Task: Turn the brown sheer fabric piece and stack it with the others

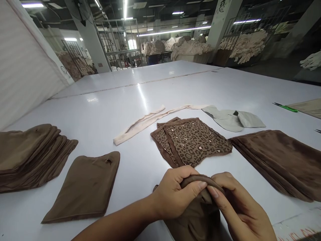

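Both hands pinch the upper edge of a brown fabric piece [198, 217] close to the table's near side. My left hand [173, 192] grips the folded edge between thumb and fingers. Right beside it, my right hand [240, 204] is closed on the same edge, its thumb almost meeting the left thumb. The cloth hangs down below the hands, and its lower part runs out of view. Just beyond them lies leopard-print fabric [198, 139] with brown edges. A single flat brown piece [86, 187] with a small slit near its top corner rests to the left.
A stack of brown pieces [25, 154] sits at far left, another brown pile [283, 157] at right. A pale fabric strip [140, 124] and grey-white scraps [230, 118] lie farther back. Green-handled snips [287, 107] are at right. White fabric [27, 63] rises along the left side.
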The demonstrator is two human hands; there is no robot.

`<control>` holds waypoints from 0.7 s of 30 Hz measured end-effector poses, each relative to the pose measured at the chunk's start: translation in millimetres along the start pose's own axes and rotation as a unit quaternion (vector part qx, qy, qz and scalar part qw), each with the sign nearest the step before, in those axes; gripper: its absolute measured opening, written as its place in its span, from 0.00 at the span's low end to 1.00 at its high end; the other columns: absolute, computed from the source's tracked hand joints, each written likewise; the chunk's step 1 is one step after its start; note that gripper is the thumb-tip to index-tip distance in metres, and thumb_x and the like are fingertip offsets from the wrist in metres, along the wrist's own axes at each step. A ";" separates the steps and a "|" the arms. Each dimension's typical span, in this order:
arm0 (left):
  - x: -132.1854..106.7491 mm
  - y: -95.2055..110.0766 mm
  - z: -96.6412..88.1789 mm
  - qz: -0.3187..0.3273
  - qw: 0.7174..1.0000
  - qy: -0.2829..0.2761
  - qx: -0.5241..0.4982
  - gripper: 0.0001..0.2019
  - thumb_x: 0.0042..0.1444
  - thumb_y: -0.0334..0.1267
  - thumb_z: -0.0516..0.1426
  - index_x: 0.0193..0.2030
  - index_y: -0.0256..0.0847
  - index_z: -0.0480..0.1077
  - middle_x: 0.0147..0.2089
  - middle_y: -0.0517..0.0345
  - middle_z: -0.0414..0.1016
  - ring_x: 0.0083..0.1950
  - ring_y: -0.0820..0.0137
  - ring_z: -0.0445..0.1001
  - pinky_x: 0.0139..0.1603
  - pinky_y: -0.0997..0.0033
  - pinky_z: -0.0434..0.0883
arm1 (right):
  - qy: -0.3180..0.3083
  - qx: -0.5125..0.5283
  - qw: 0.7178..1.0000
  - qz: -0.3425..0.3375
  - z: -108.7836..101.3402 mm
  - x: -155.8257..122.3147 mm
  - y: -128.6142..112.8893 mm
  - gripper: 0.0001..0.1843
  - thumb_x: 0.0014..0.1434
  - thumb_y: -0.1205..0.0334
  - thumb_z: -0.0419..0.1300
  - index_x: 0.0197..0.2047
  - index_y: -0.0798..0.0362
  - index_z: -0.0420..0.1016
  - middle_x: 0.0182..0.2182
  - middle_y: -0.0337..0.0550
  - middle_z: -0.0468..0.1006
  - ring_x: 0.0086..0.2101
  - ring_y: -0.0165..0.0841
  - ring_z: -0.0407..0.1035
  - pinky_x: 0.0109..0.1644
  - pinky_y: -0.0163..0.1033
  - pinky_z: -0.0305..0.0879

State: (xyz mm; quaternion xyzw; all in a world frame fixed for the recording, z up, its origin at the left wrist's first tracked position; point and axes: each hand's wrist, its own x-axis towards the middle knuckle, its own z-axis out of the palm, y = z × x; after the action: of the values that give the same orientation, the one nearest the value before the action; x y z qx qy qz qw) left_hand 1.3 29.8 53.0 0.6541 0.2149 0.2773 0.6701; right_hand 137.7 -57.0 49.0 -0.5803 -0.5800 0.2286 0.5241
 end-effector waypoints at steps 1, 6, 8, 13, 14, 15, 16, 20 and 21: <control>-0.5 2.1 -0.8 0.009 1.000 -0.011 0.011 0.07 0.56 0.37 0.54 0.37 0.34 0.68 0.32 0.57 0.66 0.32 0.74 0.63 0.34 0.75 0.62 | -0.002 0.001 1.000 0.006 0.0 -0.8 -0.1 0.04 0.62 0.65 0.52 0.38 0.45 0.65 0.31 0.36 0.66 0.33 0.28 0.64 0.37 0.28 0.62; -0.8 8.8 1.8 0.038 0.999 -0.019 0.031 0.06 0.56 0.36 0.54 0.35 0.35 0.67 0.31 0.58 0.64 0.33 0.74 0.62 0.34 0.75 0.62 | -0.005 0.032 0.998 0.047 1.5 -6.3 0.9 0.05 0.62 0.61 0.53 0.32 0.46 0.65 0.26 0.34 0.65 0.28 0.27 0.63 0.32 0.27 0.61; -0.1 9.2 4.4 0.019 1.000 -0.008 -0.002 0.07 0.57 0.37 0.53 0.32 0.35 0.66 0.28 0.60 0.62 0.29 0.76 0.59 0.30 0.77 0.59 | -0.020 0.040 0.998 0.039 2.1 -8.1 3.1 0.08 0.62 0.61 0.53 0.29 0.47 0.65 0.24 0.35 0.65 0.27 0.28 0.62 0.30 0.28 0.61; 2.4 5.2 5.6 -0.022 0.999 -0.023 -0.023 0.05 0.56 0.36 0.54 0.35 0.35 0.64 0.26 0.63 0.59 0.26 0.78 0.55 0.26 0.78 0.56 | 0.001 0.023 0.999 0.030 3.8 -10.8 8.0 0.04 0.61 0.63 0.52 0.34 0.47 0.66 0.26 0.36 0.67 0.29 0.28 0.65 0.32 0.27 0.64; 3.0 3.4 5.5 -0.021 0.999 -0.022 -0.026 0.05 0.55 0.36 0.54 0.35 0.35 0.64 0.26 0.63 0.59 0.26 0.78 0.55 0.26 0.77 0.56 | 0.000 0.031 0.999 0.042 4.7 -11.2 8.1 0.03 0.61 0.62 0.53 0.36 0.46 0.66 0.27 0.36 0.68 0.29 0.28 0.66 0.32 0.26 0.65; 3.7 1.5 5.8 -0.019 0.999 -0.020 -0.033 0.06 0.55 0.37 0.54 0.34 0.35 0.63 0.26 0.63 0.59 0.26 0.78 0.55 0.26 0.78 0.56 | -0.006 0.045 0.997 0.056 5.8 -11.4 7.9 0.03 0.61 0.61 0.53 0.37 0.45 0.67 0.28 0.36 0.69 0.30 0.28 0.67 0.32 0.26 0.65; 4.6 -0.4 6.4 -0.017 0.999 -0.017 -0.040 0.07 0.55 0.38 0.55 0.32 0.35 0.63 0.25 0.63 0.59 0.26 0.78 0.55 0.26 0.78 0.56 | -0.012 0.063 0.995 0.070 7.1 -11.6 7.4 0.03 0.61 0.60 0.53 0.36 0.45 0.68 0.27 0.35 0.69 0.29 0.28 0.67 0.32 0.25 0.65; 8.0 -4.9 5.9 -0.010 0.999 -0.006 -0.038 0.15 0.57 0.44 0.53 0.25 0.35 0.62 0.23 0.63 0.58 0.26 0.78 0.55 0.27 0.78 0.56 | 0.028 0.103 0.990 0.095 9.9 -11.4 5.9 0.06 0.60 0.57 0.54 0.33 0.44 0.71 0.23 0.34 0.65 0.25 0.27 0.63 0.29 0.26 0.64; 8.6 -5.3 3.0 -0.011 0.999 -0.018 -0.029 0.15 0.58 0.45 0.53 0.27 0.35 0.64 0.24 0.62 0.59 0.27 0.77 0.57 0.28 0.78 0.57 | 0.041 0.094 0.991 0.085 8.9 -11.3 6.5 0.06 0.60 0.58 0.54 0.35 0.43 0.72 0.25 0.35 0.66 0.26 0.27 0.63 0.29 0.25 0.64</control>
State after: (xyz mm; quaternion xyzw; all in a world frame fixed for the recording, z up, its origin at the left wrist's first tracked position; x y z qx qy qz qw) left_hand 10.3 33.2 48.6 0.6369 0.2022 0.2639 0.6956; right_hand 130.2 -62.8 36.4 -0.5846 -0.4825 0.3020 0.5781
